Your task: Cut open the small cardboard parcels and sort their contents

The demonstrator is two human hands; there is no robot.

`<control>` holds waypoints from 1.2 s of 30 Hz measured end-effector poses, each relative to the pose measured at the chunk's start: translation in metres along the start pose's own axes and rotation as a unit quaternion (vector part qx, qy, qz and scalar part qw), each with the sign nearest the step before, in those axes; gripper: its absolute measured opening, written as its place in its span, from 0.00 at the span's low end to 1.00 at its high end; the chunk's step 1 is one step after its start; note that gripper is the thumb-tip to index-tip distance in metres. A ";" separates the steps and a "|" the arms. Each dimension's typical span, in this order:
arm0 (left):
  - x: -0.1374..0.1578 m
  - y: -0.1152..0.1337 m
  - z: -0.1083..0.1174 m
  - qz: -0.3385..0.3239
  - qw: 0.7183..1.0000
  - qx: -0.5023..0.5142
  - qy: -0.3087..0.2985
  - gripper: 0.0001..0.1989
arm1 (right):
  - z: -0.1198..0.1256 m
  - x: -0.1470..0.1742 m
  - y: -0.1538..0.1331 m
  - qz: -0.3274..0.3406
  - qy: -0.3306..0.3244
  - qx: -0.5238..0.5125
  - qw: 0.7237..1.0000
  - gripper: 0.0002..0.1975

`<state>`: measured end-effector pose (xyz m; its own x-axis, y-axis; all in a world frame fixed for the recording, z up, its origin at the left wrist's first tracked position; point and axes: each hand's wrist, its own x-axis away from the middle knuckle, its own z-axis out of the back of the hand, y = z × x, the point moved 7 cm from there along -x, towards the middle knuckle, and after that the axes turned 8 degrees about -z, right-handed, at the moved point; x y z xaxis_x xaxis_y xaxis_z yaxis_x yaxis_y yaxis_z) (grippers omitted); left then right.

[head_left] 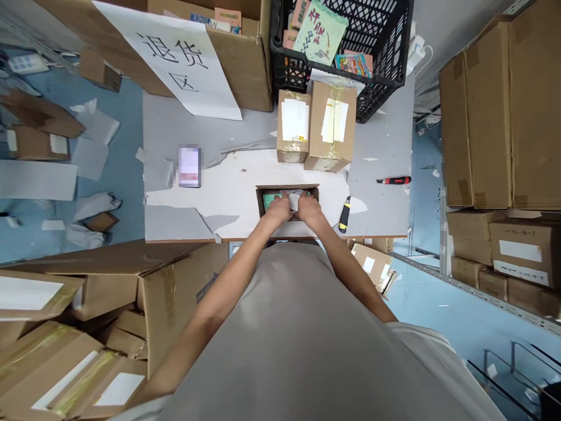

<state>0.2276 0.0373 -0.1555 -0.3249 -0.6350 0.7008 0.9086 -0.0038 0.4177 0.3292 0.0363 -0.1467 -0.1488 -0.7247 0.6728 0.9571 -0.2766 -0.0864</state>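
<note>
A small open cardboard box (288, 187) stands near the front edge of the table. Both hands reach into it. My left hand (280, 208) has its fingers curled down onto a crumpled pale wrapping (294, 200), and my right hand (307, 208) grips the same wrapping from the other side. Something green (269, 199) shows in the box's left end, beside the left hand. The fingertips and most of the box's contents are hidden. A yellow-and-black utility knife (345, 214) lies to the right of my right hand.
Two taped cartons (331, 126) stand just behind the box. Behind them is a black plastic crate (377, 41) with packets, beside a large carton (239, 64). A red utility knife (394, 180) lies right, a phone (190, 166) left. Cartons (175, 310) crowd the left front.
</note>
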 end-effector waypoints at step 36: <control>0.098 -0.192 0.065 0.025 0.886 0.325 0.331 0.29 | -0.004 0.054 -0.186 0.203 0.012 -0.142 0.969 0.28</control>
<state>0.0046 0.0264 -0.1295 0.1313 -0.9365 0.3252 0.5051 0.3455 0.7909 0.1421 0.0461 -0.0970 0.2160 -0.8233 0.5250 0.8311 -0.1272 -0.5414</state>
